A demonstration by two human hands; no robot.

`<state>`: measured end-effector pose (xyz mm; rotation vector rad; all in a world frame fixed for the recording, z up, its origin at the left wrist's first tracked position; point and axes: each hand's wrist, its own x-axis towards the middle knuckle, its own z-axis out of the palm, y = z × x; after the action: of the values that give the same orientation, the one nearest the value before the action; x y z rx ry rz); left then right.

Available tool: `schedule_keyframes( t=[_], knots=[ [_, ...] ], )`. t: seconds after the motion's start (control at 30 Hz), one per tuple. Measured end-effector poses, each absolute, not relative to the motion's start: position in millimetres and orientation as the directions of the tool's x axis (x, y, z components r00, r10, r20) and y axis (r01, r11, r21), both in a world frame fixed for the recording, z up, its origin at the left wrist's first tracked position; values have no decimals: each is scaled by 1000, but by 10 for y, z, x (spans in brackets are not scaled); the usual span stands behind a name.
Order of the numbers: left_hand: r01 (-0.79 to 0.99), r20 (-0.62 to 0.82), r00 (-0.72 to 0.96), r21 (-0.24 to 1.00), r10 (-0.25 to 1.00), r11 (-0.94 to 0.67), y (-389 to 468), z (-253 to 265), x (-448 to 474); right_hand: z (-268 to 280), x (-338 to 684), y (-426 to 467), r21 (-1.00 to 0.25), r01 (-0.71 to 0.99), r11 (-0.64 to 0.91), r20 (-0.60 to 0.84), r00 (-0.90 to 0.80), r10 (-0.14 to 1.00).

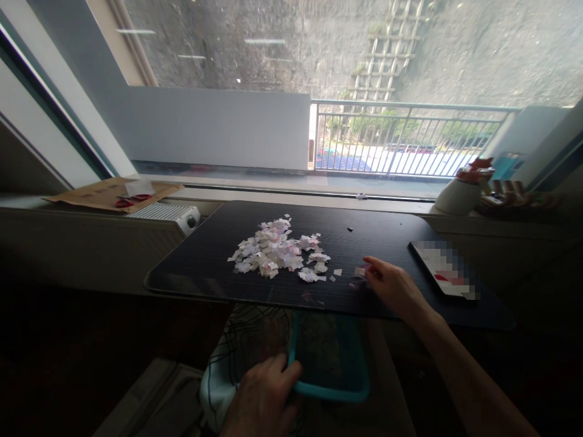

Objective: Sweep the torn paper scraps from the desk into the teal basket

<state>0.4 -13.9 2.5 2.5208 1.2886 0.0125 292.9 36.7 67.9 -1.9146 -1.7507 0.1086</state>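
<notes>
A loose heap of small torn paper scraps, mostly white with pink and lilac tints, lies on the black tabletop. My right hand is over the table to the right of the heap, fingers apart and pointing left. Beside its fingertips lies a paper scrap. Below the table's near edge, my left hand grips the left rim of a teal plastic container. The container's inside is dim, with pale bits that are hard to make out.
A flat white-topped object, partly pixelated, lies at the table's right. Red-handled scissors rest on a brown envelope at the left, beside a radiator. A white pot stands on the right sill, before the window.
</notes>
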Motion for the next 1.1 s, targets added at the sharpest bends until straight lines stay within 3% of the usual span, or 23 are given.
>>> schedule_keyframes(
  t=[0.23, 0.47, 0.77, 0.97, 1.1],
  knots=[
    [770, -138, 612, 328, 779, -547, -143, 23, -25, 466, 3169, -39, -195, 980, -28, 315, 90, 945],
    [778, -170, 614, 294, 771, -555, -145, 91, 18, 259, 3191, -397, -47, 998, 34, 407, -12, 914],
    [766, -133, 625, 295, 770, -571, -143, 46, 29, 224, 3085, -439, -203, 960, 193, 506, -66, 860],
    [764, -145, 628, 300, 765, -571, -141, 72, 40, 442, 2956, -287, -194, 981, 22, 390, 56, 919],
    [765, -133, 624, 305, 770, -568, -145, 60, 36, 519, 2966, -86, -199, 980, 2, 314, 62, 947]
  ],
)
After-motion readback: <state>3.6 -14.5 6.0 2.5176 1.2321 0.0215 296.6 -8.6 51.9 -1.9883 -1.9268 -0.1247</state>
